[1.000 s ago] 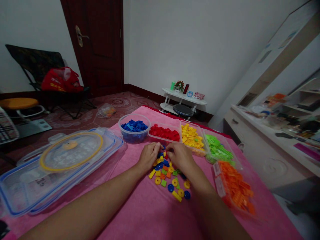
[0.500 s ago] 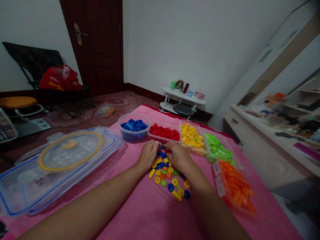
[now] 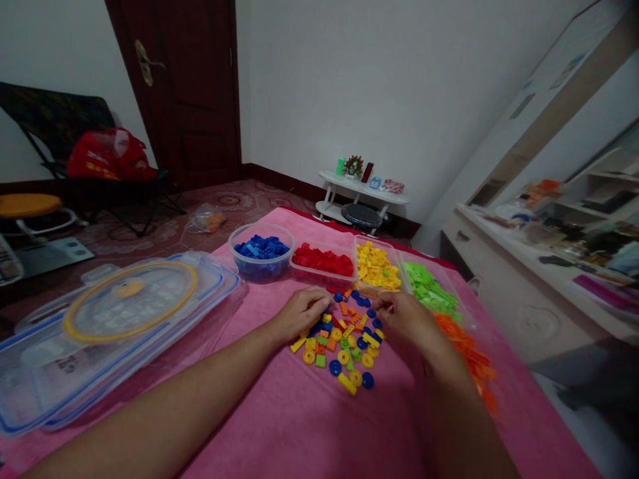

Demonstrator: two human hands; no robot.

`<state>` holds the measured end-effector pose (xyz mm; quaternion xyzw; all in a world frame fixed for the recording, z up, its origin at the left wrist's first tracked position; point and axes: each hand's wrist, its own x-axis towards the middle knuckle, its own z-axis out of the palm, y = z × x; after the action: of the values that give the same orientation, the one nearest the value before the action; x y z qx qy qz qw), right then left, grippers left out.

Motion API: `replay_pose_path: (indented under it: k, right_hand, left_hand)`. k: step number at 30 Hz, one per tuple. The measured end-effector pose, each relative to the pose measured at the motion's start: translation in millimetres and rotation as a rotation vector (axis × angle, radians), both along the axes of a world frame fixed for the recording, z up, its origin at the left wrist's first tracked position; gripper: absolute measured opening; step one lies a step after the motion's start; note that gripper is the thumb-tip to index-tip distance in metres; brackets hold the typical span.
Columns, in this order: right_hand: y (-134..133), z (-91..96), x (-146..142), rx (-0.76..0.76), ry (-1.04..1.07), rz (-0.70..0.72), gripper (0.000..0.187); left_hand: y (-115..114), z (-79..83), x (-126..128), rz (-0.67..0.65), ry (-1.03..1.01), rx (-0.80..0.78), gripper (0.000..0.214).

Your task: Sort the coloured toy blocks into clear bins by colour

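A mixed pile of small toy building bricks and wheels in blue, yellow, orange, green and red lies spread on a pink cloth. At its left edge my left hand rests with curled fingers by blue bricks; what its fingertips hold, if anything, is hidden. My right hand is at the right edge, thumb and fingers drawn together near blue wheels; I cannot make out anything between them. Behind the pile stand a round tub of blue bricks and boxes of red bricks and yellow bricks.
Beyond my right hand are a box of green bricks and orange bricks, partly behind my forearm. Stacked clear plastic lids lie on the left. A low white shelf stands past the table, and a cluttered cabinet on the right.
My right hand has moved right, away from my left hand, uncovering more of the pile between them. My left hand has shifted slightly. The whole view has moved a little.
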<state>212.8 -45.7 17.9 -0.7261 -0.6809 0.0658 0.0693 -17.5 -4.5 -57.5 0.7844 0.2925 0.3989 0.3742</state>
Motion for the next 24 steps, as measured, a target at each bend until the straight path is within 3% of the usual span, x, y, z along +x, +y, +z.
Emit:
replay_pose_path:
  k: [2, 5, 12, 16, 19, 24]
  right_hand:
    - [-1, -6.4, 10, -0.042, 0.008, -0.035, 0.018]
    - [1, -17.2, 15, -0.102, 0.059, -0.01, 0.02]
    - [4, -29.3, 2, -0.077, 0.001, -0.063, 0.016]
    - [0, -29.8, -4, -0.005, -0.027, -0.144, 0.037]
    - [1, -35.1, -7, 0.048, 0.014, -0.093, 0.053]
    - [5, -43.1, -8, -0.002, -0.027, -0.14, 0.022]
  left_hand:
    - [-1, -2.2, 0, -0.016, 0.045, 0.057, 0.022]
    - [-1, -6.6, 1, -0.007, 0.111, 0.12, 0.028]
    - [-2, -7.6, 2, 0.009, 0.154, 0.113, 0.024]
    - [-4, -3.9, 2, -0.014, 0.105, 0.096, 0.014]
    - [-5, -1.3, 2, -0.035, 0.044, 0.08, 0.024]
    - [-7, 1.8, 1, -0.013, -0.013, 0.093, 0.03]
